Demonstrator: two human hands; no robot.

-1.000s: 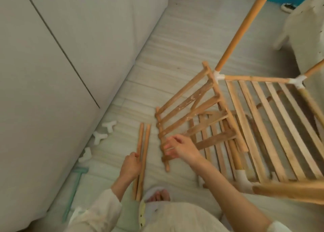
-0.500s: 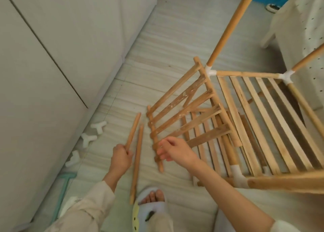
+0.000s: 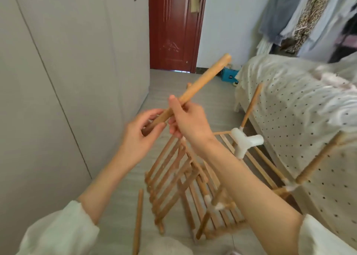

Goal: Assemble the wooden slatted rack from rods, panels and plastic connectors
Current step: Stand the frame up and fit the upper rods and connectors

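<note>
Grey plank floor (image 3: pixel 123 193) runs between a pale wardrobe (image 3: pixel 58 71) and a bed (image 3: pixel 299 104) draped in a cream dotted cover, with a dark red door (image 3: pixel 173 27) at the far end and clothes (image 3: pixel 301 15) hanging above the bed's far side. Both arms reach up in front of the camera, cream sleeves pushed back at the lower edge of the view. A wooden rod (image 3: pixel 201 85) is held in the air above the rack, slanting from low near the wardrobe side up toward the bed. The right hand (image 3: pixel 187 121) grips it near its lower third, fingers (image 3: pixel 174 126) curled around the shaft with the thumb lying along it. The left hand (image 3: pixel 141 133) is at the rod's lower end, its fingers loosely curled about the tip; whether they press on the wood or only cup it cannot be told. Below the hands, the half-built rack (image 3: pixel 193 187) sits on the floor against the bed: a slatted panel (image 3: pixel 170 179) leans tilted on the wardrobe side, flat slats lie behind it, and upright rods rise beside the bed. A white plastic connector (image 3: pixel 245 142) caps one rack corner, just beyond the right forearm. Another loose rod (image 3: pixel 138 220) lies on the floor beside the tilted panel, on the wardrobe side.
</note>
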